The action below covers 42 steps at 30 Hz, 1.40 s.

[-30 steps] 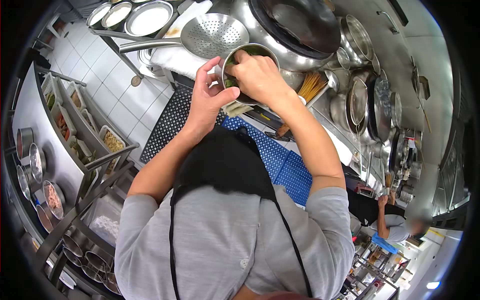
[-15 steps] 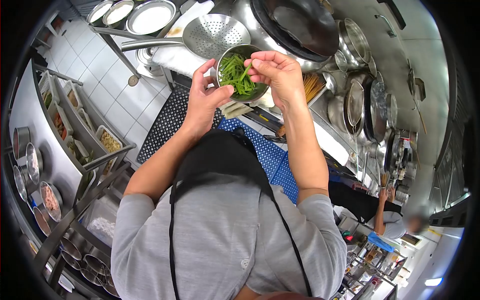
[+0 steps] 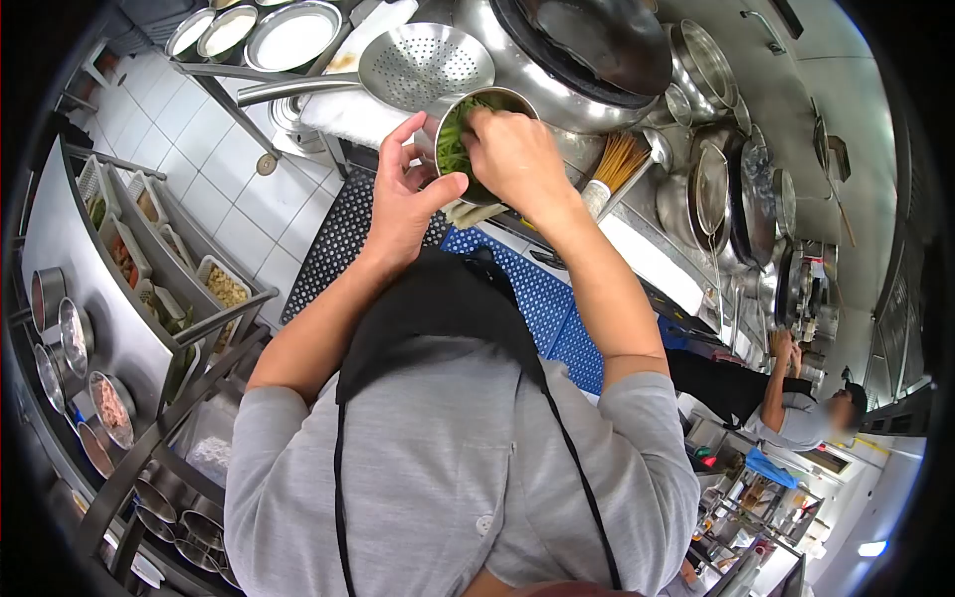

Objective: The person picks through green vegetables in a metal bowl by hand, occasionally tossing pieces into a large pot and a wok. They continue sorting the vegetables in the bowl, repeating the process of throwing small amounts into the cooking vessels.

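A steel bowl (image 3: 520, 97) holds cut green stalks (image 3: 453, 149) and tilts toward me. My left hand (image 3: 413, 194) grips its left side, thumb toward me and fingers along the outer wall. Inside the bowl, the curled fingers of my right hand (image 3: 512, 154) are closed among the stalks; their tips are hidden. Just beyond the bowl lies a perforated steel strainer (image 3: 428, 65) with a long handle pointing left.
A big wok (image 3: 597, 45) sits at the back. Right of the bowl are a bamboo brush (image 3: 619, 159) and a ladle (image 3: 657, 147). Trays of ingredients (image 3: 224, 284) line the left counter. Another person (image 3: 786, 398) works at far right.
My right hand has dropped from above the bowl, where it pinched a green stalk, down into the greens. The bowl has shifted slightly. My left hand keeps its grip.
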### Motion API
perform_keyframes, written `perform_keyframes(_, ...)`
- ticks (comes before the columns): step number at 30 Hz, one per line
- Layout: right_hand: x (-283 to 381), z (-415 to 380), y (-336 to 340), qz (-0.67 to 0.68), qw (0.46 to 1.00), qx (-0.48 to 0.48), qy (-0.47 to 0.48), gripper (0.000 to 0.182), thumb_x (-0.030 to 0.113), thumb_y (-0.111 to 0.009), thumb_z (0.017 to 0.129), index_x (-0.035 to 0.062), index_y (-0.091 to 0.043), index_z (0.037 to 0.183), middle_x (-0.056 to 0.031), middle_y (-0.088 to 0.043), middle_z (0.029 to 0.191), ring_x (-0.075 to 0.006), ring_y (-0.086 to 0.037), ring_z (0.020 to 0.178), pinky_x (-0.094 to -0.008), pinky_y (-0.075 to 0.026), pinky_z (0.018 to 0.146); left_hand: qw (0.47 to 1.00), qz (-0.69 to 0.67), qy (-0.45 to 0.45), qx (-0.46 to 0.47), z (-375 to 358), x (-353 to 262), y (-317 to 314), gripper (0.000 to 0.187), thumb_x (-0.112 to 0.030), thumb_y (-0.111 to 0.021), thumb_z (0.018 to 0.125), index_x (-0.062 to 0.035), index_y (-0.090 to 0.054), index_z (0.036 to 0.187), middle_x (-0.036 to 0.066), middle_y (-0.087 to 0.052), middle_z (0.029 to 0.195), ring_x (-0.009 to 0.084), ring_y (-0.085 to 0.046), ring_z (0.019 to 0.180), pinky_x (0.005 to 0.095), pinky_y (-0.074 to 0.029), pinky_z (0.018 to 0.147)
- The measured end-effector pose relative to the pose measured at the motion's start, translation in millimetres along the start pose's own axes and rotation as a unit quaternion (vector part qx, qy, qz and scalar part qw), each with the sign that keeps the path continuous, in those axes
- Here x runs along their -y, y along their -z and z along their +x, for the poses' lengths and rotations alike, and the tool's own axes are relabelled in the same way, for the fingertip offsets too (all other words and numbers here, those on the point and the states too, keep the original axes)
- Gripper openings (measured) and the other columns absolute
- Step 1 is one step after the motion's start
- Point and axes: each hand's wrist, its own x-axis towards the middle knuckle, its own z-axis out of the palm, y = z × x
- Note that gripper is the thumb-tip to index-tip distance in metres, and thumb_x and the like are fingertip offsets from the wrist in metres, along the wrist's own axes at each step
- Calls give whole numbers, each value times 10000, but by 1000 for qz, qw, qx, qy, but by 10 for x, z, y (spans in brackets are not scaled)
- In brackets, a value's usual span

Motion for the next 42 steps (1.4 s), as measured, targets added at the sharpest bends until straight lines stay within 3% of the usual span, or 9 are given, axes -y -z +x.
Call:
perform_keyframes(5,125,-194,114,5,990,135,26,150,149,-637,852,13,-690,816,-224,-682,772,-418,-676,767,-523,-529,706,1000,-19,-17,-18,2,17,76,865,-3,-797,773,-106,-359,1512,84,-506,1183,179,-566,1056,325,-516,925)
perform_keyframes(9,153,-239,356,56,985,158,34,149,160,-626,865,47,-723,870,-212,-677,773,-412,-676,764,-507,-532,701,999,-31,-9,-11,-10,1,75,873,0,-799,772,-107,-358,1517,80,-508,1184,180,-567,1059,325,-516,924)
perform_keyframes(12,99,-163,306,0,999,30,18,144,147,-623,857,72,-735,908,-217,-683,820,-412,-687,766,-508,-543,701,1000,-17,-15,8,-4,45,58,882,-4,-808,767,-111,-360,1519,79,-507,1187,179,-570,1059,322,-520,919)
perform_keyframes(15,64,-74,153,-66,996,38,54,128,97,-648,790,28,-711,877,-214,-682,824,-400,-709,745,-478,-576,679,1000,-8,-13,27,-40,60,5,891,-6,-816,761,-114,-362,1521,78,-507,1192,180,-570,1061,323,-523,920)
perform_keyframes(19,-8,-194,138,-120,989,69,47,140,108,-628,840,49,-699,945,-203,-669,858,-414,-682,735,-505,-555,650,1000,-14,-23,11,-30,49,17,895,-3,-814,760,-114,-361,1523,81,-505,1197,184,-570,1065,329,-523,928)
perform_keyframes(25,7,-248,228,54,998,-38,21,71,52,-654,840,-12,-647,871,-218,-664,909,-428,-681,755,-499,-561,687,1000,-6,-24,3,-41,38,41,854,-1,-772,795,-101,-342,1527,97,-509,1244,191,-579,1104,335,-530,939)
perform_keyframes(32,10,-235,340,119,992,-33,-36,65,51,-633,857,-13,-641,859,-220,-677,905,-425,-678,816,-504,-554,723,1000,-5,0,13,-106,2,6,814,-16,-733,838,-95,-313,1531,105,-528,1313,183,-598,1136,314,-556,896)
perform_keyframes(38,50,-311,156,-92,991,-101,-8,113,40,-645,835,38,-733,906,-156,-697,881,-372,-687,759,-466,-555,737,1000,-14,13,9,-142,-48,-30,830,11,-748,817,-93,-328,1525,111,-527,1248,186,-591,1102,338,-541,932)
perform_keyframes(42,-19,-286,218,-12,999,-37,26,121,40,-636,825,32,-743,881,-161,-698,891,-381,-685,770,-471,-555,746,1000,-20,23,-3,-151,-54,-25,844,27,-763,794,-86,-345,1519,97,-529,1186,172,-581,1042,324,-531,919)
